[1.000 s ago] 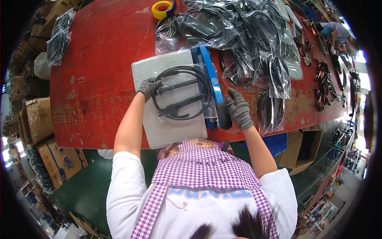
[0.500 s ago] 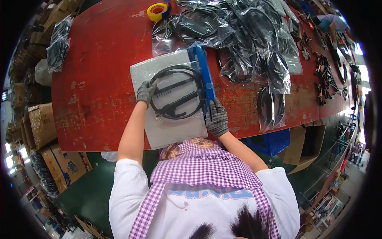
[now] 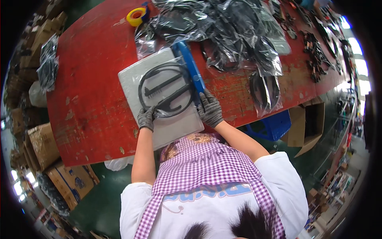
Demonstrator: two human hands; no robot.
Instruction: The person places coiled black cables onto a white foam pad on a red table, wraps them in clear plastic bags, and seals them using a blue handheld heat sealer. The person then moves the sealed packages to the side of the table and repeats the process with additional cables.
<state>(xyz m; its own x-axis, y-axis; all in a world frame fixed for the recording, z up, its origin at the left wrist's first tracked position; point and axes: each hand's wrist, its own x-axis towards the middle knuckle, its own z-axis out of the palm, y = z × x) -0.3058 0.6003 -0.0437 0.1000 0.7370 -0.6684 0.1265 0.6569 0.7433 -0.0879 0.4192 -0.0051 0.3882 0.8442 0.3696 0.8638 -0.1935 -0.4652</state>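
Observation:
A clear plastic bag [image 3: 166, 84] holds a coiled black cable [image 3: 140, 88] with two black bar-shaped parts. It lies on a pale grey foam-like board [image 3: 167, 130] at the table's near edge. Along the bag's right side stands a long blue bar-shaped bag sealer [image 3: 190, 65]. Gloved in grey, my left hand [image 3: 146, 118] pinches the bag at its near left, beside the coil. My right hand [image 3: 210, 108], in the same kind of glove, closes over the sealer's near end; its fingertips are partly hidden.
Several bagged cables [image 3: 238, 36] are heaped at the back of the red table [image 3: 87, 99]. One bagged cable [image 3: 264, 93] lies to the right, and a yellow tape roll [image 3: 135, 16] at the back left. Below the right edge are a blue crate [image 3: 270, 125] and an open carton [image 3: 306, 125].
My left hand has moved from the coil's left side down to its near left edge. My right hand stays by the sealer's near end. The whole view has shifted a little.

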